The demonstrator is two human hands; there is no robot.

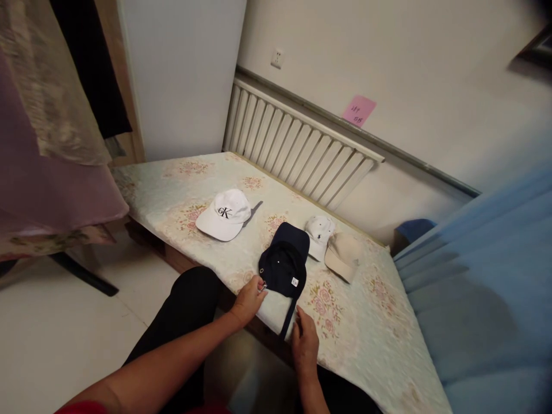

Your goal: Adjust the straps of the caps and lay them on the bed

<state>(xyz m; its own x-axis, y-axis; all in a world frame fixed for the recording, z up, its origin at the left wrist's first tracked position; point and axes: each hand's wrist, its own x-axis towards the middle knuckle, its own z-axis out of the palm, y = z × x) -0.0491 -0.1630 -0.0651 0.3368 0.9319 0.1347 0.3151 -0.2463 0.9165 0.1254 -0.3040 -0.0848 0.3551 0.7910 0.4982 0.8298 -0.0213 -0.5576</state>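
Floral mattress, folded navy cap

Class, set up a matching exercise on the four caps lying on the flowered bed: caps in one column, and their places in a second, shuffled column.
Caps:
1. navy cap
2. white cap with black letters
3. beige cap
4. small white cap

Places:
A. farthest right
B. alone, farthest left
C. nearest, between the left hand and right hand
D. between the navy and beige caps

Pairs: 1-C, 2-B, 3-A, 4-D
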